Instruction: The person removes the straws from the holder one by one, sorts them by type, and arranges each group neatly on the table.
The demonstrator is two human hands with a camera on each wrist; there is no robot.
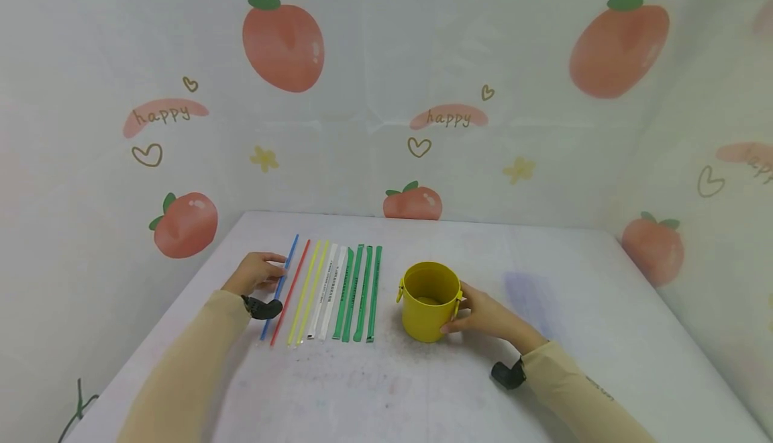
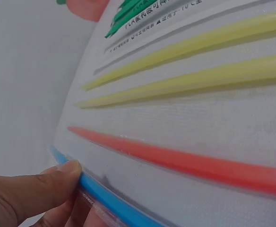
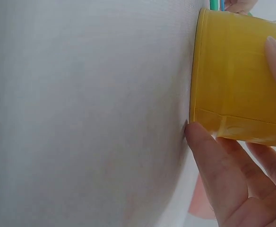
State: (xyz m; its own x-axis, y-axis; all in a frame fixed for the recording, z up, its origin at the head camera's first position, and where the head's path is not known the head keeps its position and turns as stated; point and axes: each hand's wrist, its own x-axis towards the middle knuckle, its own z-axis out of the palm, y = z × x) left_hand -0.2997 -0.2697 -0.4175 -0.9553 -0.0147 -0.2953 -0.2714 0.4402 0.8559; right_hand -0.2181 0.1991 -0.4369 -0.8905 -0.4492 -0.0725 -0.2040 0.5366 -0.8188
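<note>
At the left end of a row of straws, my left hand [image 1: 256,272] pinches a blue straw in a clear wrapper [image 2: 110,201] between thumb and fingers. Beside it lies a red straw [image 1: 291,292], seen close in the left wrist view, then two yellow straws [image 1: 306,288]. To the right of the row stands a small yellow bucket [image 1: 418,319], upright, with ring handles on its sides. My right hand [image 1: 483,312] holds the bucket by its right side. In the right wrist view its thumb and fingers [image 3: 223,172] lie against the bucket wall, fingertips low near the base.
Two white paper-wrapped straws [image 1: 328,292] and several green-wrapped straws [image 1: 362,292] continue the row toward the bucket. The white table [image 1: 374,403] meets a fruit-print curtain [image 1: 362,94] at its back and sides. A green cord [image 1: 79,403] hangs at the lower left.
</note>
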